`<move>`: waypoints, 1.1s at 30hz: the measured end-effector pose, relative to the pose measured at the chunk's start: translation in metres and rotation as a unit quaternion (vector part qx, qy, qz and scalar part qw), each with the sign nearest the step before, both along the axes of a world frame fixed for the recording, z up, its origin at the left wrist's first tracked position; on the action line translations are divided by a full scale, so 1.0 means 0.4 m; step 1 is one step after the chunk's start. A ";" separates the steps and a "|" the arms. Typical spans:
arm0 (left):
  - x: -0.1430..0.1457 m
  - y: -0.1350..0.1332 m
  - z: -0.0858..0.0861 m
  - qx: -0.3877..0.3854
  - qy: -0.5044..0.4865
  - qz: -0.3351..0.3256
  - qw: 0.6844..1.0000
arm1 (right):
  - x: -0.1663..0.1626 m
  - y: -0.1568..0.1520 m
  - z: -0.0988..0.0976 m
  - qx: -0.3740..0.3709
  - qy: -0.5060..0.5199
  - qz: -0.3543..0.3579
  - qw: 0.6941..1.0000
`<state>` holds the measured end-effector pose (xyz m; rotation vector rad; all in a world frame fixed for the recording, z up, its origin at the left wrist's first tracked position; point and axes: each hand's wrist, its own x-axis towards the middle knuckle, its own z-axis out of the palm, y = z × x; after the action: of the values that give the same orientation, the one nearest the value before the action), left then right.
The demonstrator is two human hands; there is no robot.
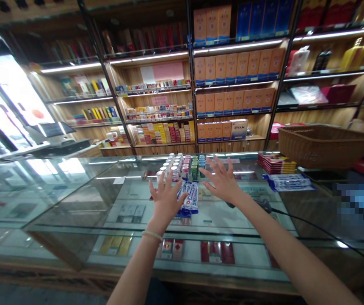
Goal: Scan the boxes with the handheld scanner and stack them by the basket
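Note:
Both of my hands reach over a glass-topped counter with fingers spread. My left hand (166, 201) has a pale band on its wrist and holds nothing. Just right of it, partly behind its fingers, lie blue-and-white plastic packets (192, 195). My right hand (221, 180), also holding nothing, hovers beside small green containers (194, 166). Next to those stand rows of small white-capped containers (174, 163), some with pink labels. Beneath my right wrist is a dark corded device (263, 205), partly hidden by the forearm.
A brown woven basket (324, 146) stands at the right, near stacked red packets (275, 164) and more blue-and-white packets (291, 182). A black cable (321, 228) trails right. Boxed goods (235, 67) fill the back shelves. Inside the glass case (150, 226) lie flat packs.

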<state>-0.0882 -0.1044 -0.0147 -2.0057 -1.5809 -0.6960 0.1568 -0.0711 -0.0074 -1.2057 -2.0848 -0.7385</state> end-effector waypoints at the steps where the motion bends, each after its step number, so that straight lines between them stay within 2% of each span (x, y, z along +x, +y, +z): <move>1: 0.001 -0.006 -0.003 -0.005 0.003 0.002 1.000 | -0.003 0.001 -0.001 -0.001 -0.001 0.001 1.000; 12: 0.034 -0.055 -0.027 -0.038 0.006 0.007 0.999 | -0.031 0.016 -0.013 -0.027 -0.058 0.029 0.998; 20: 0.047 -0.064 -0.048 -0.048 -0.002 0.027 0.998 | -0.059 0.101 0.001 -0.050 -0.151 0.084 0.984; 26: 0.057 -0.077 -0.053 -0.050 -0.012 0.031 0.998 | -0.080 0.160 -0.019 -0.061 -0.208 0.118 0.969; 33: 0.062 -0.077 -0.061 -0.040 -0.015 0.030 0.999 | -0.090 0.201 -0.043 -0.057 -0.218 0.136 0.965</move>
<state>-0.0634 -0.1353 -0.0392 -2.0035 -1.7048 -0.6513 0.1208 0.0091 -0.0248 -0.8358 -2.6203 -0.8178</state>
